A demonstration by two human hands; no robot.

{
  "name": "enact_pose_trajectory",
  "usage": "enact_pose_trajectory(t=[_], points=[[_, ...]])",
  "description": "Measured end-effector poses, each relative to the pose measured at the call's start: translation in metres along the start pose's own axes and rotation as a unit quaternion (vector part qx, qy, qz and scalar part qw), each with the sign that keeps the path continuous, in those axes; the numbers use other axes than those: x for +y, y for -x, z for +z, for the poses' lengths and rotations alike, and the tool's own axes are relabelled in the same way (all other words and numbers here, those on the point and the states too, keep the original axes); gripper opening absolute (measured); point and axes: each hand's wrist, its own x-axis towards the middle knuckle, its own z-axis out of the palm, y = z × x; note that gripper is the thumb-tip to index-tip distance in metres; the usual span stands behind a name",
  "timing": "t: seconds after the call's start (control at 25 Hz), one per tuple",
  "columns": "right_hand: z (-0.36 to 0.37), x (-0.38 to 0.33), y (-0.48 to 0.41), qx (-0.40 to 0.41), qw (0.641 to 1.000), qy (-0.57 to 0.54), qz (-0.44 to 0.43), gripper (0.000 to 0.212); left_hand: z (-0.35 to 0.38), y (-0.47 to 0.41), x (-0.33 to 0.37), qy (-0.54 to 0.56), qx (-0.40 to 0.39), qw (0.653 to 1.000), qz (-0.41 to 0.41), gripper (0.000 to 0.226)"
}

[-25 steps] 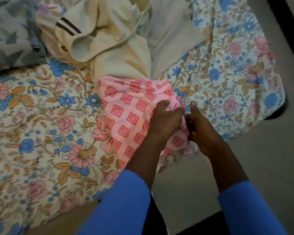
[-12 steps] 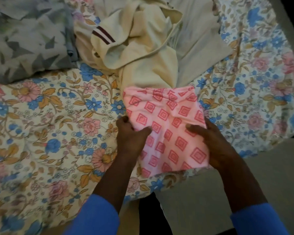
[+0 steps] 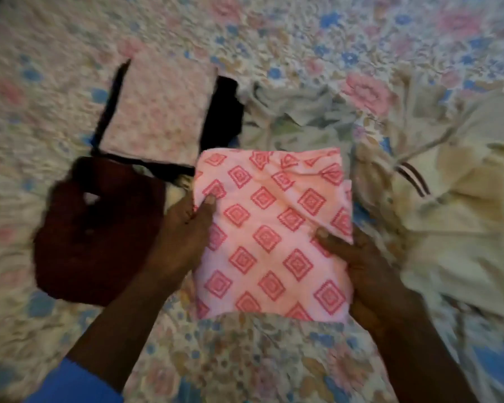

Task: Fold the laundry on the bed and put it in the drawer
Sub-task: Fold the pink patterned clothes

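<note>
A folded pink cloth with red diamond print is held above the floral bedspread. My left hand grips its left edge, thumb on top. My right hand holds its right edge, thumb on top and fingers underneath. To the left lies a dark maroon folded garment. Behind it sits a folded pale pink floral piece on top of a black garment. The view is blurred.
An unfolded cream garment with dark stripes lies heaped at the right. A pale grey-green patterned cloth is crumpled behind the pink cloth. Open bedspread stretches across the far side and the left.
Both hands have lifted the folded pink cloth and carried it left toward the stack of folded pieces. The view has swung left, so the cream garment now lies at the right.
</note>
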Motion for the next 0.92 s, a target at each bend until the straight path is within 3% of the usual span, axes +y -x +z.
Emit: enact_pose_trajectory(t=[0.16,0.28,0.36,0.44,0.48,0.56,0.68,0.76,0.84,0.92], points=[[0.146,0.016,-0.110,-0.062,0.998,-0.007,-0.016,0.044,-0.132,-0.118,0.042,-0.116,0.103,0.978,0.137,0.032],[0.219,0.009,-0.192,-0.075,0.996,-0.017,-0.050,0.036,-0.184,-0.214,0.084,-0.117,0.097,0.970,0.191,0.035],[0.242,0.020,-0.245,0.008,0.997,0.042,-0.056,0.036,-0.204,-0.271,0.086,-0.144,0.079,0.974,0.159,0.049],[0.245,0.049,-0.277,0.100,0.983,0.136,-0.068,0.043,-0.214,-0.297,0.058,-0.224,0.053,0.971,0.058,0.086],[0.242,0.063,-0.287,0.126,0.976,0.162,-0.076,0.047,-0.214,-0.300,0.036,-0.271,0.030,0.962,0.027,0.097],[0.237,0.079,-0.292,0.138,0.968,0.182,-0.100,0.050,-0.209,-0.294,-0.004,-0.329,0.033,0.943,0.032,0.090],[0.229,0.071,-0.278,0.125,0.951,0.251,-0.133,0.047,-0.182,-0.266,-0.009,-0.425,0.169,0.887,0.062,0.082],[0.214,0.065,-0.251,0.143,0.926,0.305,-0.170,0.048,-0.150,-0.231,-0.005,-0.469,0.213,0.842,0.160,0.075],[0.177,0.060,-0.210,0.186,0.905,0.323,-0.205,0.043,-0.096,-0.187,-0.009,-0.426,0.162,0.840,0.294,0.065],[0.136,0.059,-0.167,0.224,0.890,0.328,-0.225,0.036,-0.042,-0.146,-0.025,-0.380,0.072,0.855,0.346,0.060]])
